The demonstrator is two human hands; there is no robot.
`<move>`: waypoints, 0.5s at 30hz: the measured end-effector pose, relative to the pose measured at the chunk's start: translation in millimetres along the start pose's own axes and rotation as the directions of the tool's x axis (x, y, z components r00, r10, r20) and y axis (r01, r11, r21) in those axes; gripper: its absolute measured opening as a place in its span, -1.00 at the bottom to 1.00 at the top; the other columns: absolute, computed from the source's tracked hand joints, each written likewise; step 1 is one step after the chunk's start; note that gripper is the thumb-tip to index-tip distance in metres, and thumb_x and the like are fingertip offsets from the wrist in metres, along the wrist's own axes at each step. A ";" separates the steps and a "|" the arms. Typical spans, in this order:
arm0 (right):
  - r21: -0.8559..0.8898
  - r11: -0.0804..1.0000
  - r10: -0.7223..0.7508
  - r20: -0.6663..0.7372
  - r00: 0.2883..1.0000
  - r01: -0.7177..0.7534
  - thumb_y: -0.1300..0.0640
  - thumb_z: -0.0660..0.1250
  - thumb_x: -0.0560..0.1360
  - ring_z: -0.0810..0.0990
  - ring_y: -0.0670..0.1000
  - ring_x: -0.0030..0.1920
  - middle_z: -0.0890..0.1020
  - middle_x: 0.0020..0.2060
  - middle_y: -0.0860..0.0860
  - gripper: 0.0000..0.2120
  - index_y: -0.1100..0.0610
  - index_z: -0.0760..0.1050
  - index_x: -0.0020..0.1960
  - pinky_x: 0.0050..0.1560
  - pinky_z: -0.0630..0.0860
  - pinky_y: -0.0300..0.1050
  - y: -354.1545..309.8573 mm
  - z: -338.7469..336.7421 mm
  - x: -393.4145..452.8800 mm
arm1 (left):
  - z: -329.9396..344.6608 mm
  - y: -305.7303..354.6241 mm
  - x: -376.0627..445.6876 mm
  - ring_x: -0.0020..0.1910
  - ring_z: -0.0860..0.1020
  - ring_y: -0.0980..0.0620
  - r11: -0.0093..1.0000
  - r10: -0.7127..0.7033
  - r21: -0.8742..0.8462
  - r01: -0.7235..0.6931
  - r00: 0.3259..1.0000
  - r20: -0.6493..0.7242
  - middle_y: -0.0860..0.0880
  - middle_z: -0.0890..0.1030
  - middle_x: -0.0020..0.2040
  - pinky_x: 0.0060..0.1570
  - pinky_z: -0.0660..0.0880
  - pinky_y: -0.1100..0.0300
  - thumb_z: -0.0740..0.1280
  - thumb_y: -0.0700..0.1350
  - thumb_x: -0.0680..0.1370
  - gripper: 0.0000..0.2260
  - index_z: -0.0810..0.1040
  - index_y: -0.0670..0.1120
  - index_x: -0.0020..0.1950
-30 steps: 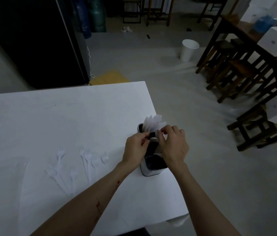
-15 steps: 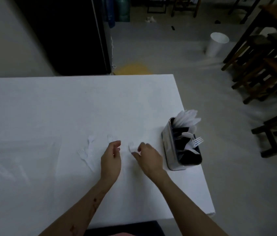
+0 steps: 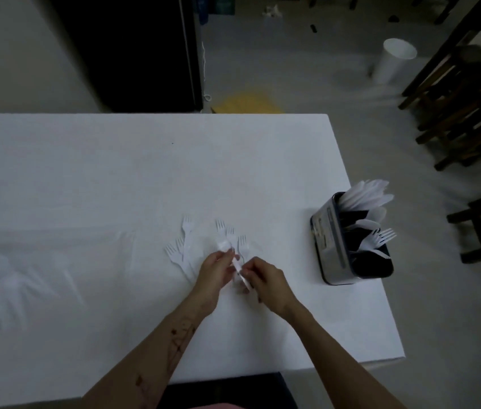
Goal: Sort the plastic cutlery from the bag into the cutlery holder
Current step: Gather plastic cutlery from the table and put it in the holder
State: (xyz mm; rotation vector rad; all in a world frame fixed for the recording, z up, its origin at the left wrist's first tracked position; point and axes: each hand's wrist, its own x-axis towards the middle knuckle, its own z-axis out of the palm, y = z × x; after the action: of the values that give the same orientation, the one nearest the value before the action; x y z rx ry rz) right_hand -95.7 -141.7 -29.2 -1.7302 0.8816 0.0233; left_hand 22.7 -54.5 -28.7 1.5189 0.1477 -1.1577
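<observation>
White worktop (image 3: 115, 178) carries everything. Cutlery holder (image 3: 332, 249) near right edge, partly filled. Loose forks (image 3: 184, 246) mid-worktop, toward near edge. Our left hand (image 3: 214, 273) and right hand (image 3: 265, 280) pinch one white piece (image 3: 239, 268), fingers curled round it; type unclear. Our risk: white on white, piece slips, lands in wrong compartment.

On the table (image 3: 115, 178) the loose forks (image 3: 186, 246) lie just beyond my hands (the cutlery holder (image 3: 333, 255) stands well to their right).
</observation>
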 end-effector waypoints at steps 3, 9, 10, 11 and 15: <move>-0.118 0.987 0.093 -0.150 0.984 -0.112 -0.10 0.31 0.56 0.64 0.00 -0.25 0.66 -0.23 -0.01 -0.75 0.09 0.51 -0.07 -0.25 0.64 -0.03 2.6 17.1 5.5 | -6.6 7.3 -0.4 -0.03 0.61 -0.04 0.993 0.017 -0.110 -0.028 0.995 -0.099 -0.08 0.64 -0.03 0.12 0.51 0.03 0.19 -0.16 0.63 -0.83 0.51 -0.17 0.14; -0.447 0.849 0.158 -0.293 0.943 -0.282 -0.08 0.35 0.54 0.51 -0.01 -0.19 0.53 -0.15 -0.03 -0.76 0.08 0.40 -0.04 -0.20 0.41 -0.14 11.6 30.3 12.3 | -31.8 7.8 -2.2 -0.03 0.62 -0.04 0.992 -0.046 -0.123 0.031 0.992 -0.122 -0.07 0.61 0.00 -0.02 0.54 0.09 0.16 -0.12 0.65 -0.82 0.45 -0.13 0.19; -0.461 0.839 0.157 -0.305 0.940 -0.289 -0.06 0.31 0.56 0.52 -0.01 -0.18 0.53 -0.14 -0.02 -0.79 0.08 0.40 -0.04 -0.19 0.42 -0.13 11.4 30.6 12.8 | -33.9 7.4 -2.2 -0.02 0.61 -0.04 0.989 -0.058 -0.139 0.042 0.992 -0.113 -0.07 0.61 0.02 -0.02 0.54 0.09 0.17 -0.12 0.65 -0.82 0.45 -0.12 0.21; -0.464 0.834 0.154 -0.321 0.934 -0.297 -0.04 0.27 0.58 0.53 0.00 -0.18 0.54 -0.14 -0.02 -0.81 0.09 0.41 -0.04 -0.20 0.42 -0.13 11.5 31.1 13.1 | -35.5 6.6 -1.4 -0.01 0.61 -0.03 0.986 -0.067 -0.157 0.050 0.992 -0.104 -0.07 0.61 0.05 -0.01 0.54 0.10 0.18 -0.11 0.64 -0.82 0.44 -0.12 0.22; -0.103 0.986 0.093 -0.301 0.949 -0.129 0.06 0.19 0.64 0.58 -0.02 -0.28 0.61 -0.24 -0.02 -0.85 0.11 0.43 -0.03 -0.31 0.50 -0.17 4.6 29.7 7.1 | -35.3 7.4 0.2 0.08 0.59 -0.06 0.973 -0.067 -0.222 0.058 0.997 -0.031 -0.10 0.60 0.14 0.11 0.50 0.06 0.26 -0.11 0.61 -0.76 0.43 -0.14 0.26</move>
State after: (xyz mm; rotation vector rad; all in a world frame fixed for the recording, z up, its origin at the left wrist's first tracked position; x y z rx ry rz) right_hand -81.1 -120.9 -46.9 -1.8243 1.2196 -0.1116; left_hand 47.7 -28.5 -29.1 1.3471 0.3417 -1.1229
